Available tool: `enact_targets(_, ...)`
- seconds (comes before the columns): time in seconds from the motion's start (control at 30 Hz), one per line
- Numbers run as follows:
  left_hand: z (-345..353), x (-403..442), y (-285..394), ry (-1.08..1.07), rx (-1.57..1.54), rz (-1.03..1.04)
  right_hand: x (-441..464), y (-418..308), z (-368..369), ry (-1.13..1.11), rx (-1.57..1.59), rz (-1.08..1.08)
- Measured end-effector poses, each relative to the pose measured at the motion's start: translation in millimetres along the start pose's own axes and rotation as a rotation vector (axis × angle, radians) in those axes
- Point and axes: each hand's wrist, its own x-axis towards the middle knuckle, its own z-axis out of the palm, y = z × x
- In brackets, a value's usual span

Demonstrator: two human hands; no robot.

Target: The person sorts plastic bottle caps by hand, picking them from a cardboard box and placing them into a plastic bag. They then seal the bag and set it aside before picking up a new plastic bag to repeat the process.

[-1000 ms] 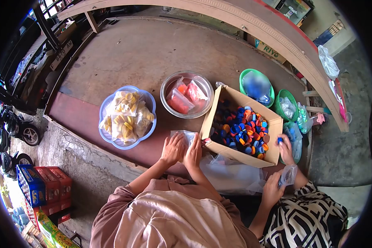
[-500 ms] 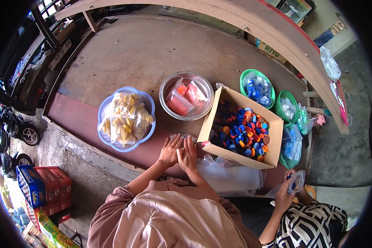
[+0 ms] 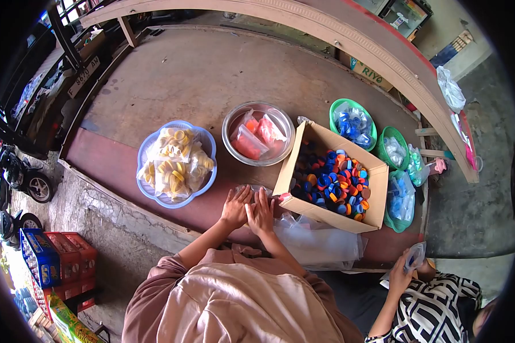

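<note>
My left hand (image 3: 236, 208) and my right hand (image 3: 261, 212) lie side by side, flat and with fingers stretched, on a small clear plastic bag (image 3: 254, 188) at the table's front part. Most of the bag is hidden beneath them, and its contents cannot be made out. Right of my hands is a cardboard box (image 3: 333, 216) holding several blue, orange and red caps. Clear plastic sheets or bags (image 3: 320, 244) lie in front of it. Beyond my hands, a steel bowl (image 3: 227, 128) holds bags of red pieces. A light blue basket (image 3: 141, 154) holds bags of yellow rings.
Green baskets (image 3: 373, 132) with bagged items stand right of the box. At the lower right a co-worker in a patterned sleeve (image 3: 438, 303) holds a clear bag (image 3: 415, 255). A wooden beam (image 3: 303, 31) arches over the table's far side. Crates (image 3: 68, 257) stand at lower left.
My hands have gone from handling the bag to lying flat over it. The co-worker's hands have moved away from the box, toward the lower right, with the bag.
</note>
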Motion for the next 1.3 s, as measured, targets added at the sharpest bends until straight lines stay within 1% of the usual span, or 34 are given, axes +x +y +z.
enact_targets(0.07,2,1,-1,-0.016,-0.011,-0.01,0,-1,-1,-0.021,-0.022,0.01)
enact_targets(0.27,-1,6,-7,-0.173,-0.127,-0.061,3,-2,-4,-0.038,0.019,0.021)
enact_targets(0.37,2,-5,-12,0.245,-0.364,0.054,-2,8,-6,0.207,0.331,-0.132)
enact_targets(0.4,-4,-9,-11,0.269,-0.372,-0.004,-7,-3,-19,0.296,0.366,-0.127)
enact_targets(0.43,-9,-12,-9,0.231,-0.399,-0.105,-11,-9,-26,0.361,0.309,-0.117)
enact_targets(0.5,-15,-17,-6,0.149,-0.449,-0.306,-17,-11,-27,0.385,0.259,-0.058)
enact_targets(0.53,-15,-18,-6,0.101,-0.547,-0.378,-17,-4,-20,0.36,0.26,-0.021)
enact_targets(0.6,-12,-16,-6,0.148,-0.842,-0.396,-15,10,0,0.31,0.266,0.053)
enact_targets(0.63,-8,-15,-9,0.17,-0.989,-0.403,-16,7,-2,0.32,0.393,0.107)
enact_targets(0.67,5,-12,-18,0.229,-0.985,-0.345,-13,6,-5,0.332,0.519,0.159)
enact_targets(0.7,3,-12,-18,0.267,-1.054,-0.319,-9,2,-13,0.342,0.644,0.21)
enact_targets(0.73,-1,-11,-17,0.306,-1.125,-0.294,-9,-12,-32,0.344,0.62,0.227)
enact_targets(0.77,-7,-11,-14,0.342,-1.195,-0.27,-11,-26,-48,0.299,0.983,0.323)
enact_targets(0.8,-41,-15,5,0.301,-1.289,-0.272,-11,-32,-57,0.298,1.034,0.359)
enact_targets(0.83,-53,-18,9,0.289,-1.304,-0.224,-10,-33,-64,0.298,1.085,0.393)
enact_targets(0.87,-61,-21,11,0.276,-1.319,-0.176,-11,-33,-69,0.314,1.118,0.359)
enact_targets(0.9,-67,-24,13,0.264,-1.333,-0.126,-12,-36,-72,0.394,1.078,0.314)
enact_targets(0.93,-74,-26,17,0.299,-1.26,-0.08,-15,-37,-78,0.369,1.105,0.248)
enact_targets(0.97,-82,-30,21,0.291,-1.251,-0.072,-20,-37,-85,0.342,1.13,0.183)
enact_targets(1.0,-95,-34,27,0.283,-1.241,-0.062,-20,-38,-90,0.369,1.002,0.086)
enact_targets(1.03,-101,-36,30,0.275,-1.231,-0.051,-24,-38,-96,0.32,0.999,0.098)
enact_targets(1.07,-100,-37,31,0.325,-1.239,-0.013,-29,-38,-105,0.271,0.995,0.109)
enact_targets(1.1,-100,-39,32,0.331,-1.206,-0.014,-32,-41,-112,0.222,0.99,0.119)
enact_targets(1.17,-103,-41,32,0.351,-1.139,-0.007,-35,-44,-115,0.285,0.934,0.046)
enact_targets(1.2,-105,-42,36,0.39,-1.151,0.004,-38,-50,-122,0.3,0.904,0.029)
enact_targets(1.23,-104,-44,36,0.377,-1.155,0.001,-42,-53,-125,0.315,0.874,0.01)
enact_targets(1.27,-103,-46,34,0.367,-1.156,0.002,-44,-48,-122,0.359,0.77,-0.03)
enact_targets(1.3,-103,-47,34,0.356,-1.156,0.004,-45,-54,-124,0.407,0.854,-0.052)
